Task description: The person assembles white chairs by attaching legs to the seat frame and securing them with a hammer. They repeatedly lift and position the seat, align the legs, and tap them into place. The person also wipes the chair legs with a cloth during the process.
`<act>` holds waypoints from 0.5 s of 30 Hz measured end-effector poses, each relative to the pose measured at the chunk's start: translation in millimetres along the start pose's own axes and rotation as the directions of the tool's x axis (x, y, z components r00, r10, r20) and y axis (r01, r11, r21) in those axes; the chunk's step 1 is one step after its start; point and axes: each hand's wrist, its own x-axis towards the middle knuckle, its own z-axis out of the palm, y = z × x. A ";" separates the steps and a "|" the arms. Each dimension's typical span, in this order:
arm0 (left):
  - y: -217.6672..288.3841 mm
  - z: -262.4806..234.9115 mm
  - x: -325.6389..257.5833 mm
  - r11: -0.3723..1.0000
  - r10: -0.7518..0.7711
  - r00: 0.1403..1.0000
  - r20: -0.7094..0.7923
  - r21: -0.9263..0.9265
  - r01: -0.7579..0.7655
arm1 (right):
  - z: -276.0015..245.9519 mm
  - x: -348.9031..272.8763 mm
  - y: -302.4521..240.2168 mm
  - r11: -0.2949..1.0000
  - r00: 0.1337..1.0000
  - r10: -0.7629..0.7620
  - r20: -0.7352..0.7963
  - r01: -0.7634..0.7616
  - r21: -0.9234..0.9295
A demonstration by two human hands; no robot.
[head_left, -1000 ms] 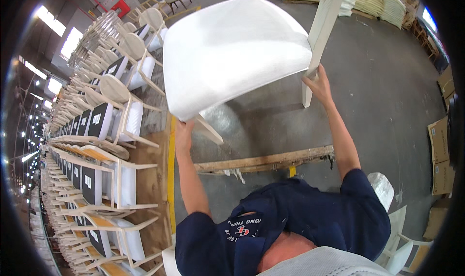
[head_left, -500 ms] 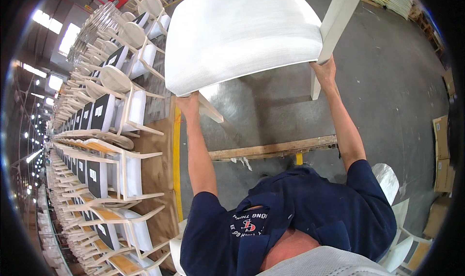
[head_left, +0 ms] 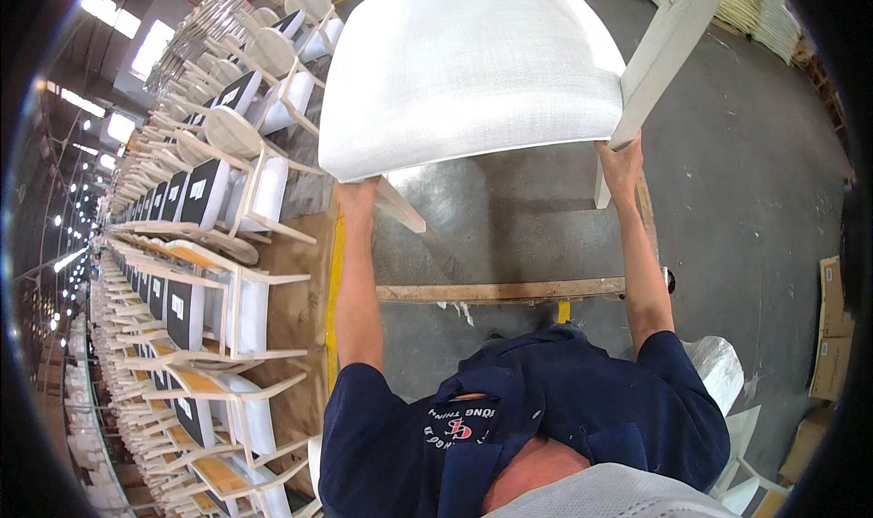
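Both my arms reach forward, carrying a pale wooden chair (head_left: 473,81) with a white upholstered seat. My left hand (head_left: 357,198) grips the chair under the seat's near left corner, its fingers hidden beneath. At the near right corner my right hand (head_left: 621,166) is closed around the chair where the seat meets the light wooden upright (head_left: 668,59). Two chair legs point downward below the seat. Under them lies a low grey platform (head_left: 509,289) with a wooden edge; whether the legs touch it I cannot tell.
Long stacked rows of similar chairs (head_left: 245,281) stand to the left, beside a yellow floor line (head_left: 335,291). Cardboard boxes (head_left: 832,327) stand at the right rim. Close by my right side are a white wrapped bundle (head_left: 716,372) and more pale chair parts (head_left: 741,445).
In my view the chair and both hands sit slightly lower and further right. More of the platform's right edge shows. Both hands keep their hold.
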 end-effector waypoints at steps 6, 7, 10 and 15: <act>-4.1 -6.8 8.7 0.997 -0.070 0.997 -0.042 -0.040 0.069 | 4.2 -18.6 -18.8 1.000 0.998 -0.014 -0.068 0.012 -0.022; -4.7 -6.9 10.8 0.995 -0.096 0.994 -0.043 -0.040 0.095 | 3.1 -17.0 -15.0 1.000 0.998 -0.025 -0.066 0.024 -0.012; -4.8 -6.8 10.8 0.993 -0.077 0.995 0.063 -0.080 0.082 | -3.1 -17.3 -12.2 0.999 0.997 -0.033 -0.063 0.032 -0.024; -12.7 -9.4 7.6 0.999 -0.001 1.000 0.003 -0.038 0.001 | 0.9 -11.0 -4.6 0.998 0.999 -0.053 -0.010 0.053 -0.039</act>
